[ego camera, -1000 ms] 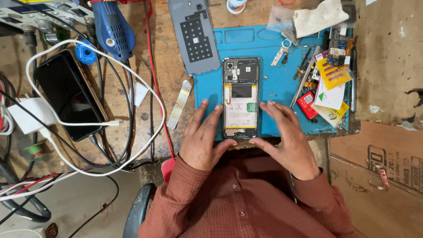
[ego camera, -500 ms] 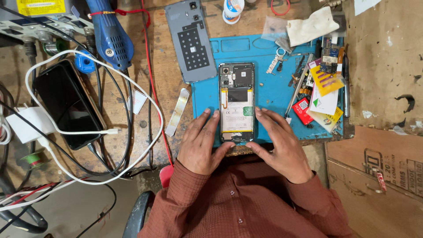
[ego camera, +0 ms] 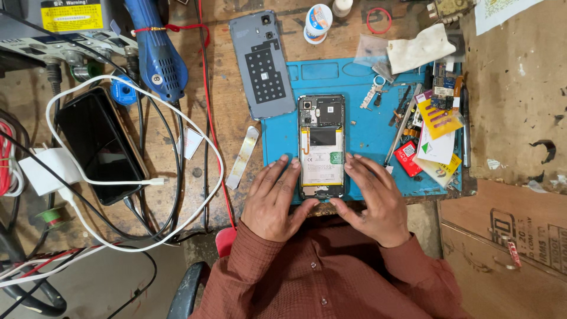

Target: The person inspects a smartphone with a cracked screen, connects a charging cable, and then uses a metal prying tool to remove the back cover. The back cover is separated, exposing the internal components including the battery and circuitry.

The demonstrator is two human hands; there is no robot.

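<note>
Flanking the opened smartphone (ego camera: 321,147) at frame centre, both flat, unclenched hands, left hand (ego camera: 273,198) and right hand (ego camera: 371,198), touch its stiff edges, likely safest away from fragile exposed internals.

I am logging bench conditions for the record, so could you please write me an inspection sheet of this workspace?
Surface: worn wooden bench with a blue repair mat on it.
Job's things: opened phone lying flat on the mat, its insides exposed; grey back cover beside the mat.
Clutter: tweezers, small cards, white cloth, small round tub.
Grippers: left hand and right hand flank the phone's lower end, fingertips at its edges.
Cables: white charging cable loops around a black phone; red wire crosses the bench.
Surroundings: blue heat gun, cardboard box.
</note>
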